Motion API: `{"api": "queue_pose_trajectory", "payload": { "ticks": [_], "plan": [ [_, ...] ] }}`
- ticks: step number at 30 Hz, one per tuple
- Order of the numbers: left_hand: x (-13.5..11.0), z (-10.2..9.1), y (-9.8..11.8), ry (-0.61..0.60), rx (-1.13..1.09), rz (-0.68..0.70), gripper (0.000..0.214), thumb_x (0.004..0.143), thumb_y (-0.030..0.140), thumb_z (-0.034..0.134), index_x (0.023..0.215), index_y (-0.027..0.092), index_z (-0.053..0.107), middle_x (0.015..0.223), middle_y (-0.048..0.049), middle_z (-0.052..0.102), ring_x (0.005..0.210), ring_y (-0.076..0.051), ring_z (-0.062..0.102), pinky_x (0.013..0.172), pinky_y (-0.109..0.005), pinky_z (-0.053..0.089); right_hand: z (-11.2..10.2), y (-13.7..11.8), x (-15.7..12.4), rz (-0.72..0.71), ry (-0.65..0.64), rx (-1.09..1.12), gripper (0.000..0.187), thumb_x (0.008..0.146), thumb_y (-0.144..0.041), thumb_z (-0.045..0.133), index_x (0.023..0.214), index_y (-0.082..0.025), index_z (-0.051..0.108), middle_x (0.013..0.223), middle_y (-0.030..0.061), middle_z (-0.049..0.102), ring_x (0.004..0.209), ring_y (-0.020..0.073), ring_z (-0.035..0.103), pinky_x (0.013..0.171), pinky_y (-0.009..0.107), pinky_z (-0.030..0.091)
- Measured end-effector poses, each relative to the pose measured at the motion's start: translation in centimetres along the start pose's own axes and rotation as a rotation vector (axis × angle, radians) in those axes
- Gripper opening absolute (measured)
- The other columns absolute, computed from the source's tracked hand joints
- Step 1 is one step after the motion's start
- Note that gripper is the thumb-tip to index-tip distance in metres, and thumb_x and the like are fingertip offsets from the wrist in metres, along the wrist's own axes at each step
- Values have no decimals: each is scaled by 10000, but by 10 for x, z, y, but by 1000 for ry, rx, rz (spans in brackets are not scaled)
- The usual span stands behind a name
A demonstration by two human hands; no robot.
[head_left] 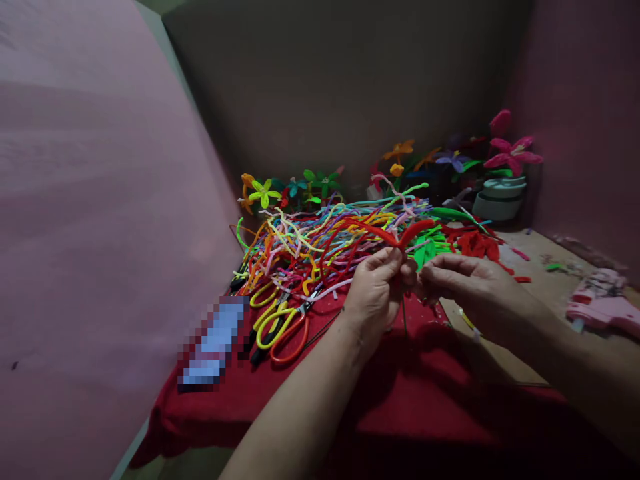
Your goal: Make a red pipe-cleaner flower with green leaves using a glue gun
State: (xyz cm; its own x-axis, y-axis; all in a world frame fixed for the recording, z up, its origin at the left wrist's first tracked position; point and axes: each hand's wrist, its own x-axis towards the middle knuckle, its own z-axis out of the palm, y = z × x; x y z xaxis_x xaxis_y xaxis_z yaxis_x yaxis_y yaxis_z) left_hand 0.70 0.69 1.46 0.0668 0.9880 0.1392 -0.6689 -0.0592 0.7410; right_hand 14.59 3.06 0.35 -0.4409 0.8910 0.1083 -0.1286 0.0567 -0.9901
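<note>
My left hand (pixel 374 288) is closed, pinching the base of a red pipe-cleaner flower (pixel 419 231) whose petals spread to both sides above the fingers. A thin dark stem runs down below that hand. Just to the right, my right hand (pixel 467 279) has its thumb and fingertips pressed together close to the flower's base. Whatever lies between those fingertips is too small to make out. Behind both hands spreads a large heap of loose pipe cleaners (pixel 295 240) in many colours. Red pipe-cleaner pieces (pixel 477 245) lie beyond my right hand.
Pliers with yellow handles (pixel 273 327) and another pair with red-orange handles (pixel 293 343) lie left on the red cloth (pixel 240 400). A pink glue gun (pixel 600 308) rests on the board (pixel 535 257) at right. Finished flowers (pixel 513 155) stand along the back, near a pale green container (pixel 500 200).
</note>
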Motion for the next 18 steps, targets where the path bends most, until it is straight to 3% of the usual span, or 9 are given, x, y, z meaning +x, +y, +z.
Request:
{"api": "queue_pose_trajectory", "payload": {
  "ticks": [5, 9, 12, 18],
  "plan": [
    [5, -2, 2, 203, 4, 69, 94, 637, 177, 720, 663, 117, 653, 677, -24, 633, 644, -118, 574, 640, -247, 433, 5, -1, -1, 49, 8, 7, 235, 708, -414, 677, 723, -180, 673, 683, 58, 634, 644, 159, 575, 623, 280, 480],
    [3, -2, -2, 134, -19, -13, 134, 611, 188, 741, 678, 102, 662, 594, -24, 617, 646, -143, 593, 628, -249, 434, 11, 1, 1, 9, -56, 42, 214, 724, -364, 673, 838, -185, 696, 735, 39, 640, 686, 146, 573, 669, 275, 474],
    [2, -1, -6, 63, -7, -79, 165, 623, 237, 742, 663, 115, 638, 584, -23, 604, 628, -166, 597, 583, -266, 436, 14, 2, 4, -9, -60, 96, 213, 713, -346, 681, 807, -156, 694, 682, 22, 608, 602, 109, 519, 578, 237, 424],
    [2, 0, -8, 167, -59, -56, 112, 616, 91, 728, 679, 113, 638, 697, -27, 651, 696, -112, 600, 627, -190, 440, 16, -1, 5, 10, -35, 98, 255, 646, -362, 720, 651, -119, 643, 558, -19, 508, 505, 73, 406, 501, 227, 314]
  ]
}}
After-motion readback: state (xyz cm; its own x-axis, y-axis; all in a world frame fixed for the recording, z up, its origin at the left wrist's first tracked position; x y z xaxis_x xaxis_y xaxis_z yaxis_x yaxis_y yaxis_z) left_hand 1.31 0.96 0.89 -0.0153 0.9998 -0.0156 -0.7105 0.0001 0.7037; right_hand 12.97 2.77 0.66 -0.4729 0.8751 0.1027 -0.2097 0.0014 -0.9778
